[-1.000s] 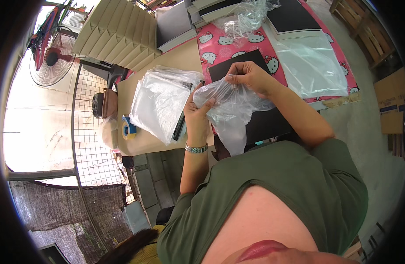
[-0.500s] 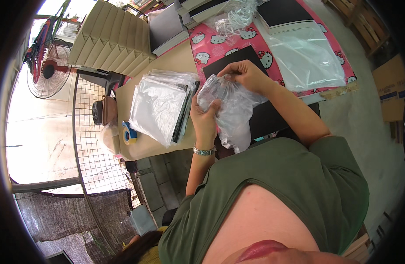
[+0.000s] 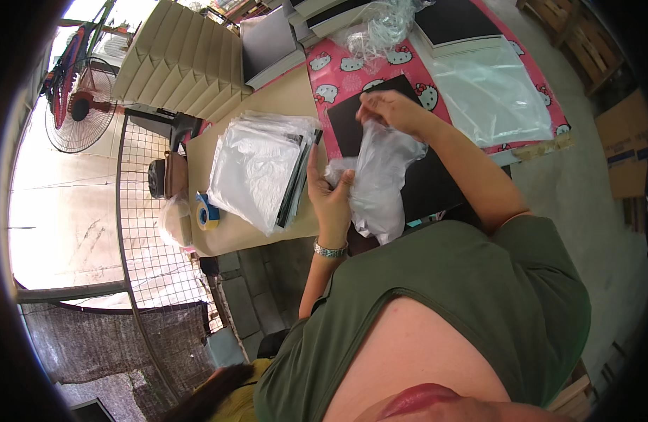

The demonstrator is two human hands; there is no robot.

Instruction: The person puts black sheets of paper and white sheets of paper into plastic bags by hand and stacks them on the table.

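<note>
A clear plastic bag [image 3: 377, 179] hangs crumpled between both hands over a black flat board [image 3: 415, 165]. My left hand [image 3: 329, 193], with a metal watch at the wrist, pinches the bag's lower left side. At the bag's top edge my right hand [image 3: 389, 110] grips the plastic. A stack of bagged flat items [image 3: 257, 169], white and dark under clear film, lies just left of my left hand on the brown table [image 3: 232, 235].
A pink patterned cloth [image 3: 338, 77] covers the far side, with a clear flat bag [image 3: 493, 91], crumpled plastic [image 3: 384, 24] and a black board [image 3: 454, 21] on it. A tape roll [image 3: 207, 212], folded cardboard [image 3: 176, 63], a wire fence [image 3: 148, 267] and a fan [image 3: 78, 105] are at left.
The bag has been pulled longer and lower; my right hand rose to its top edge and my left hand slid to its lower left side.
</note>
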